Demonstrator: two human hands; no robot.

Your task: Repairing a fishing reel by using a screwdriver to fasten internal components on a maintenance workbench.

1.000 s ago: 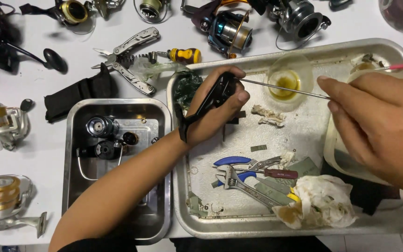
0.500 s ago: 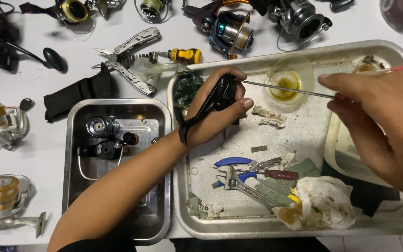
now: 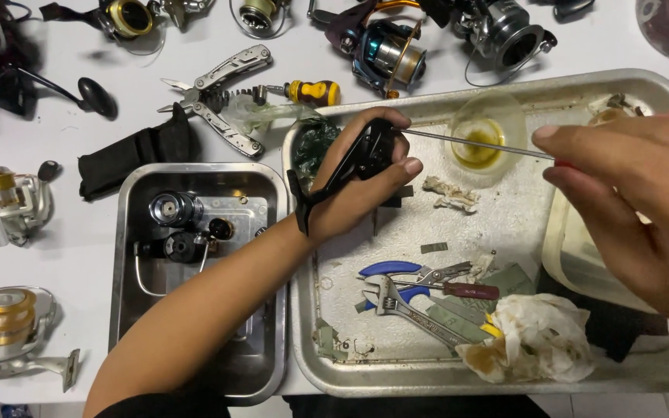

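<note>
Head camera looks down at the left hand (image 3: 361, 182), which grips a black bent reel handle (image 3: 342, 174) over the big dented metal tray (image 3: 497, 371). The right hand (image 3: 629, 209) pinches a thin metal rod with a red end (image 3: 478, 145), its tip touching the handle. Just behind the rod sits a small clear cup of yellow oil (image 3: 482, 139). A silver wrench (image 3: 404, 303) and a crumpled stained paper towel (image 3: 532, 337) lie nearer. A smaller metal tray (image 3: 129, 310) holds dark reel parts (image 3: 183, 224).

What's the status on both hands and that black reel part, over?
Left hand grips black reel part over large steel tray. Right hand holds thin metal rod, tip at the part. Small oil dish under the rod.
</note>
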